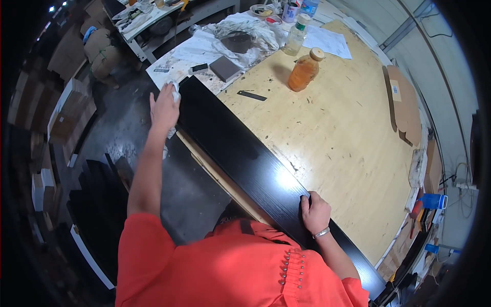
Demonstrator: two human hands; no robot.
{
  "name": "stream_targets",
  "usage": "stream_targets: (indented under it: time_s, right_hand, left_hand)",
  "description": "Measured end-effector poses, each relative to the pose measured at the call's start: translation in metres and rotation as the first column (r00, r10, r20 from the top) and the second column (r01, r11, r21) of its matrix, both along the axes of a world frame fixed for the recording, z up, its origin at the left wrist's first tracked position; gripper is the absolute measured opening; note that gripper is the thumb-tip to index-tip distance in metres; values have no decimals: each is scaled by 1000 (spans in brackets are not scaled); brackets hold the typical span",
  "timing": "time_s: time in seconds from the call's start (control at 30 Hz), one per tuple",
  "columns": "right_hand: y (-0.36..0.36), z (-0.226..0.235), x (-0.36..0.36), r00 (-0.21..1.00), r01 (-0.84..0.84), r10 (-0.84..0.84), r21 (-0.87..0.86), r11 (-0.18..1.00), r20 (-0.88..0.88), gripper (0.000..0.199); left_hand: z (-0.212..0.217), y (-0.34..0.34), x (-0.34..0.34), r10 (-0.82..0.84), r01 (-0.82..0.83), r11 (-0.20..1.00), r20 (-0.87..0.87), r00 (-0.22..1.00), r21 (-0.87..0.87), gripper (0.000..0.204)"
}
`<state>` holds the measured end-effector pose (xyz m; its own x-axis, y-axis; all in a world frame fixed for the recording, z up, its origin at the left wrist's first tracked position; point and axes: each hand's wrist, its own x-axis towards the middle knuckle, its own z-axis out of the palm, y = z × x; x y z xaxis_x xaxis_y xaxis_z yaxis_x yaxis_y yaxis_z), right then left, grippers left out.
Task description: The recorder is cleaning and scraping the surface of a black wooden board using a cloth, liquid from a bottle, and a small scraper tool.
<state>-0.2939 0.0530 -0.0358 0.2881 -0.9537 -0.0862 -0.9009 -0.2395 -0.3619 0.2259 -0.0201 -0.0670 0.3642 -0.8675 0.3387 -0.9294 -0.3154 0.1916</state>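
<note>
A long black board (240, 143) with a glossy wood-grain face lies slantwise along the near edge of the worktable. At its far left end, my left hand (165, 108) is closed on a white cloth (176, 93) pressed against the board's edge. My right hand (315, 214), with a silver bracelet at the wrist, grips the board farther down, its thumb on the top face and the other fingers bent over the far edge. A thin black blade-like strip (252, 95) rests on the table beyond the board.
An orange-liquid bottle (304, 70) and a clear bottle (296, 37) stand on the worktable (348, 128). Near them are a dark grey block (224, 68), crumpled plastic sheeting (255, 38) and paper (330, 42). Cardboard (404, 105) leans at right; black boards (97, 204) are stacked at lower left.
</note>
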Motion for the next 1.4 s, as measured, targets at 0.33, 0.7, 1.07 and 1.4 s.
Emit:
stream_targets:
  time_s: [0.33, 0.7, 1.07, 1.4]
  right_hand:
    - [-1, -2, -5, 1000, 15, -15, 8, 1000, -18, 30]
    - [-1, -5, -5, 1000, 20, -20, -19, 1000, 3, 33]
    - [0, -2, -1, 999, 40, -40, -15, 999, 6, 39]
    - [-2, 8, 13, 997, 79, -79, 3, 997, -26, 43]
  left_hand:
    - [4, 134, -259, -753, 757, 653, -129, 646, -24, 44]
    - [30, 52, -223, -791, 791, 611, -50, 610, -34, 44]
    - [1, 108, -296, -729, 738, 671, -122, 674, 70, 58]
    - [-5, -33, -5, -350, 352, 936, -76, 934, 16, 44]
